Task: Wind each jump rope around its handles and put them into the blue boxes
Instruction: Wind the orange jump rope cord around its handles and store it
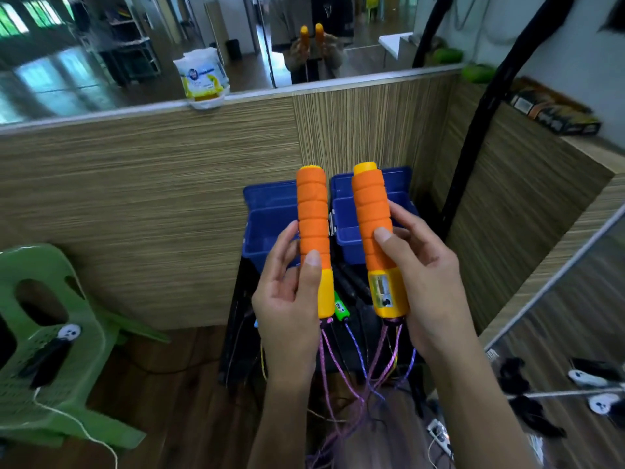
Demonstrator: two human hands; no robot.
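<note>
My left hand (291,299) grips an orange foam handle (313,214) upright, thumb on its lower part. My right hand (426,282) grips the second orange handle (370,211), which has a small counter window on its yellow base. A purple braided rope (341,377) hangs down from both handles toward the floor. Behind the handles stand two blue boxes (262,228) (348,211) side by side on a black stand. A green handle (341,309) and dark handles lie on the stand just below the boxes.
A wood-grain partition wall (152,204) rises behind the boxes, with a mirror above it. A green plastic chair (50,350) stands at the left with a white cord. A black pole (473,130) leans at the right. Cables and a power strip (439,434) lie on the floor.
</note>
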